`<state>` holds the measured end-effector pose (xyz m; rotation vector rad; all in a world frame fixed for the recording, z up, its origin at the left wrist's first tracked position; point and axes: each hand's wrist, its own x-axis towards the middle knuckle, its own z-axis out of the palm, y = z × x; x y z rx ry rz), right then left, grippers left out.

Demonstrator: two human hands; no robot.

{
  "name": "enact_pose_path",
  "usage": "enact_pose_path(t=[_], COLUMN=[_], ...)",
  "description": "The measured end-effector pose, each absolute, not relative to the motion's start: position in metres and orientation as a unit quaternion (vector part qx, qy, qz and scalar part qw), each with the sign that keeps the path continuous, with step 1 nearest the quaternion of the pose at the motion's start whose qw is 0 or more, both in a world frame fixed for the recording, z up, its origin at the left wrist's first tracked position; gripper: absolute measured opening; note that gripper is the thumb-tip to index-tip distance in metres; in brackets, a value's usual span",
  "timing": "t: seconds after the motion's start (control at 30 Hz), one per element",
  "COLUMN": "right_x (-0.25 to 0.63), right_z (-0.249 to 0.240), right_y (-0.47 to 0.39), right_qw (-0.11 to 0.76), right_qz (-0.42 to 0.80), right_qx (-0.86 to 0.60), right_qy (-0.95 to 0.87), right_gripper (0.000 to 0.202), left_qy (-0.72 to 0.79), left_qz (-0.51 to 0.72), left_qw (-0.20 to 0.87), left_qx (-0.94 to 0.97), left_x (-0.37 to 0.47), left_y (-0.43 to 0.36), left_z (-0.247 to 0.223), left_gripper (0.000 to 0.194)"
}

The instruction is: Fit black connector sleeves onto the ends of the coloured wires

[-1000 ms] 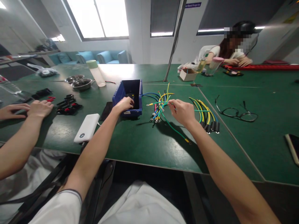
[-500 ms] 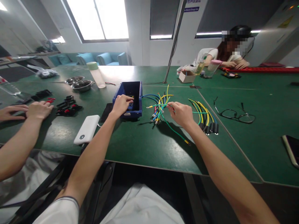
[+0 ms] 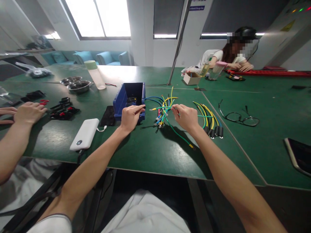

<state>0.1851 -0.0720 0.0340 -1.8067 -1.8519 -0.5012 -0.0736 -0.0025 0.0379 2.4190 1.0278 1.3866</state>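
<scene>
Well, the person's right hand (image 3: 186, 117) is pinching a green wire (image 3: 159, 108) between thumb and curled fingers, with its yellow-collared end pointing toward the blue bin (image 3: 118, 107). That wire is crossing a tangle of wires (image 3: 164, 112) in yellow, green and blue, which is lying on the green table (image 3: 145, 152) just right of the bin, with metal rings showing at many ends. The left hand (image 3: 132, 118) is hanging at the bin's near right corner, its fingertips drawn close together; whether they are gripping anything small, I'm not managing to tell. Inside the bin, some dark pieces (image 3: 132, 101) are sitting low down. Right of the right hand, a row of curved wires (image 3: 211, 117) with black sleeves is lying flat, and farther right a pair of glasses (image 3: 241, 121) is resting with its arms unfolded. A white power bank (image 3: 85, 134) is lying left of the left hand, near a flat black thing (image 3: 107, 116) beside the bin. Over on the left, a neighbour's hand (image 3: 29, 113) is resting near some black and red parts (image 3: 63, 113)
</scene>
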Motion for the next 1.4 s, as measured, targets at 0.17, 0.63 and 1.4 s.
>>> enact_pose_path(t=[0.17,0.63,1.4], right_x=[0.184,0.183,0.182], right_z=[0.034,0.034,0.035], right_y=[-0.073,-0.074,-0.075], right_qw=[0.259,0.288,0.288], right_qz=[-0.192,-0.211,-0.208], right_qx=[-0.664,-0.649,-0.632], right_qy=[-0.675,-0.672,-0.689], right_gripper=[0.038,0.037,0.037], left_qy=[0.349,0.356,0.368], left_qz=[0.459,0.437,0.405], left_qw=[0.101,0.088,0.067], left_qx=[0.811,0.821,0.835], left_x=[-0.069,-0.067,-0.066], left_y=[-0.005,-0.004,-0.003], left_z=[0.031,0.027,0.023], left_gripper=[0.019,0.018,0.02])
